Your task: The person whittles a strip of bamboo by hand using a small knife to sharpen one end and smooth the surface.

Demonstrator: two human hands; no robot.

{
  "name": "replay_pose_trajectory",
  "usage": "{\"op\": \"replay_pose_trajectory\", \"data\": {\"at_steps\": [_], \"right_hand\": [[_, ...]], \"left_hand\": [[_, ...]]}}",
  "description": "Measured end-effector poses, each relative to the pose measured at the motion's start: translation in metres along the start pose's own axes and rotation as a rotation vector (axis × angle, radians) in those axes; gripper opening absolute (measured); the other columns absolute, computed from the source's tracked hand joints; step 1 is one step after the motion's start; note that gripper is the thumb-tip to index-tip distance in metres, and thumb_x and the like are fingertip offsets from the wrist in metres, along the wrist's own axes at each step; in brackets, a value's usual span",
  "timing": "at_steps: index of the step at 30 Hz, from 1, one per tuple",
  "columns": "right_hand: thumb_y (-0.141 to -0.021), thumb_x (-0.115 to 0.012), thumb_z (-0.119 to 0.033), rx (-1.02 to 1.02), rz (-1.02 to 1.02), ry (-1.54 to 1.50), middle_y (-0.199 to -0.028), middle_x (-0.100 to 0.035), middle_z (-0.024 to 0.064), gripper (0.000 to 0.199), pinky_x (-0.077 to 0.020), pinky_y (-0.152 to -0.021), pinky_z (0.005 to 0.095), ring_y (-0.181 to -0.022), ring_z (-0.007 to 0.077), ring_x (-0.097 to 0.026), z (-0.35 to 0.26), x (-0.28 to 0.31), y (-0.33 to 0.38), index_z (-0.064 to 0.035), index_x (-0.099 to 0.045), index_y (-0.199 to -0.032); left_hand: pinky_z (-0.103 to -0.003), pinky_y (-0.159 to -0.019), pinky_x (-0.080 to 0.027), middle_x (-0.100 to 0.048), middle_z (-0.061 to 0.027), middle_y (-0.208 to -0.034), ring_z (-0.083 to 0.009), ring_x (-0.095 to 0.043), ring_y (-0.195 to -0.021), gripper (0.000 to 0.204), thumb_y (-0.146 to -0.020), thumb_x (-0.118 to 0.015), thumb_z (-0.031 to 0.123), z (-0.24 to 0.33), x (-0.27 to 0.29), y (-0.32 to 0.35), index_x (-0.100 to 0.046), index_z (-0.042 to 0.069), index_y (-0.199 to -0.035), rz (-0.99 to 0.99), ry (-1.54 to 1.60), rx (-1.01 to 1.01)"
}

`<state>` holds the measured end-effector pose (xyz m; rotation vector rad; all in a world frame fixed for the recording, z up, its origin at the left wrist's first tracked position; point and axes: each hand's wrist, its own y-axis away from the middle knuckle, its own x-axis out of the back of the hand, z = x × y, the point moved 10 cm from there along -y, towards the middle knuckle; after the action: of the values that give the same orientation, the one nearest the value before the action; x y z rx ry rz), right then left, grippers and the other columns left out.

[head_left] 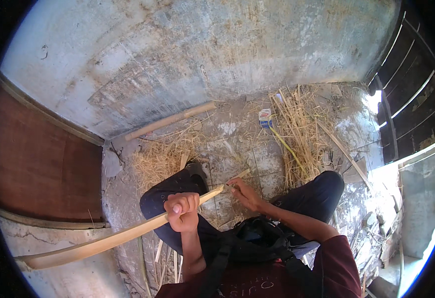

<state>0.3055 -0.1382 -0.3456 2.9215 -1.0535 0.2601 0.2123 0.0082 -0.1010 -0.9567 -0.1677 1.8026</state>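
A long, pale split bamboo strip (113, 239) slants across my lap, from the lower left up to a narrower far end between my knees. My left hand (182, 210) is closed in a fist round its middle, thumb on top. My right hand (245, 194) is closed close to the strip's far part, the fingertips at its edge. A small dark bit shows at those fingertips, too small to name; it cannot be told whether they grip it or the strip itself. My legs in dark trousers are bent to either side.
Pale shavings (161, 161) lie heaped beyond my left knee. A bundle of thin strips (299, 134) lies at the far right, beside a small blue-and-white box (265, 118). A bamboo pole (171, 121) rests along the stained wall (197, 54). A brown panel (43, 159) stands at left.
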Motion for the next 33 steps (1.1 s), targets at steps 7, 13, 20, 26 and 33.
{"op": "replay_pose_trajectory", "data": {"at_steps": [7, 13, 20, 26, 33], "right_hand": [[-0.111, -0.054, -0.018, -0.107, -0.034, -0.241, -0.076, -0.051, 0.0035, 0.023, -0.0420, -0.069, 0.0366, -0.071, 0.0161, -0.050, 0.031, 0.003, -0.007, -0.0064, -0.052, -0.131], [-0.112, -0.056, -0.021, -0.059, -0.008, -0.250, -0.075, -0.052, 0.0014, 0.019, -0.0390, -0.063, 0.0322, -0.069, 0.0119, -0.048, 0.022, 0.003, -0.008, -0.0050, -0.055, -0.122], [-0.114, -0.057, -0.025, -0.175, -0.010, -0.529, -0.073, -0.050, -0.0004, 0.021, -0.0391, -0.055, 0.0315, -0.060, 0.0103, -0.051, 0.039, 0.003, -0.013, -0.0045, -0.054, -0.116], [-0.115, -0.053, -0.030, -0.412, 0.180, -0.536, -0.068, -0.053, 0.0020, 0.026, -0.0437, -0.043, 0.0310, -0.050, 0.0138, -0.060, 0.067, 0.018, -0.006, -0.0037, -0.054, -0.119], [-0.112, -0.059, -0.033, -0.533, 0.048, -0.412, -0.074, -0.060, 0.0023, 0.023, -0.0430, -0.046, 0.0285, -0.054, 0.0116, -0.058, 0.072, 0.023, -0.005, -0.0102, -0.057, -0.116]], "left_hand": [[-0.033, -0.045, -0.020, -0.028, 0.0016, -0.049, -0.0123, -0.026, -0.043, 0.056, -0.100, -0.060, 0.030, -0.008, -0.017, -0.004, -0.030, 0.011, -0.057, -0.173, -0.082, 0.115], [-0.033, -0.045, -0.020, -0.030, 0.0010, -0.048, -0.0124, -0.026, -0.042, 0.057, -0.098, -0.061, 0.032, -0.013, -0.020, -0.003, -0.031, 0.010, -0.055, -0.179, -0.097, 0.153], [-0.034, -0.045, -0.016, -0.029, -0.0006, -0.048, -0.0140, -0.026, -0.041, 0.059, -0.091, -0.067, 0.034, -0.021, -0.029, -0.003, -0.032, 0.006, -0.053, -0.217, -0.121, 0.235], [-0.033, -0.044, -0.020, -0.028, 0.0018, -0.048, -0.0125, -0.025, -0.041, 0.054, -0.090, -0.068, 0.029, -0.024, -0.034, -0.002, -0.033, 0.009, -0.054, -0.261, -0.135, 0.258], [-0.033, -0.044, -0.019, -0.028, 0.0014, -0.048, -0.0126, -0.025, -0.041, 0.055, -0.092, -0.068, 0.029, -0.026, -0.030, -0.001, -0.034, 0.008, -0.054, -0.250, -0.109, 0.266]]}}
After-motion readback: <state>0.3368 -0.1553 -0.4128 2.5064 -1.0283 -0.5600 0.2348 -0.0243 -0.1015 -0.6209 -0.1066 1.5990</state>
